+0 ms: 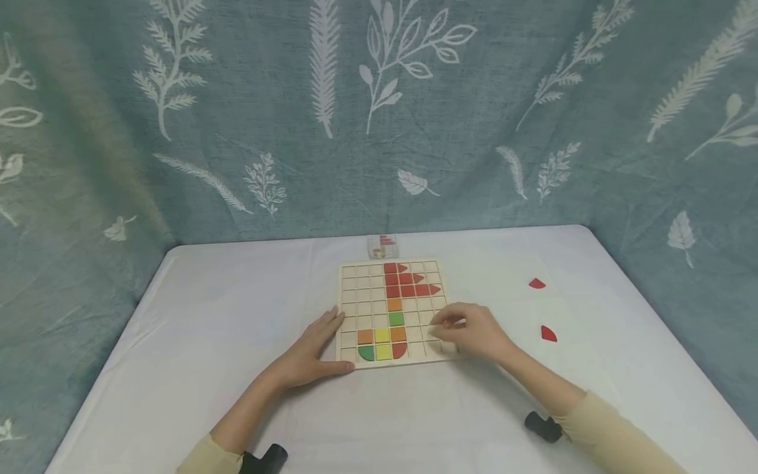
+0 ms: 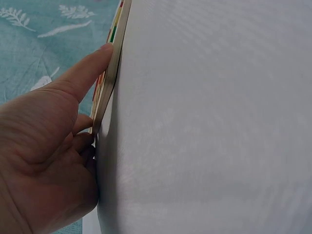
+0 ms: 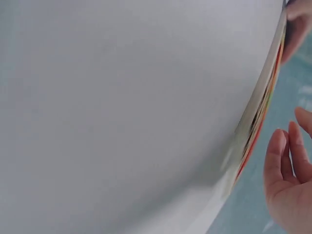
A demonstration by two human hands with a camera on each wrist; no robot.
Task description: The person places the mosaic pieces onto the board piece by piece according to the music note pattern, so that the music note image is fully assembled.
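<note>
A square wooden grid board point(image 1: 361, 289) lies on the table, with coloured flat tiles set in its squares. Red tiles point(image 1: 392, 279) and red triangles run along its upper right; below come orange, green and yellow point(image 1: 383, 351) ones, with a rounded green piece point(image 1: 366, 353) and a rounded red piece point(image 1: 399, 349). My left hand point(image 1: 306, 353) rests against the board's left side, thumb at the near corner and fingers stretched along the edge. Over the board's right edge hovers my right hand point(image 1: 474, 331), fingers loosely bent; the right wrist view shows no piece between its fingertips point(image 3: 276, 141).
Two red rounded-edge pieces, one farther back point(image 1: 537, 284) and one nearer point(image 1: 549, 334), lie on the white cloth right of the board. A small clear-cased pattern card point(image 1: 383, 247) stands behind the board. Blue-green leaf-patterned curtain point(image 1: 266, 99) surrounds the table.
</note>
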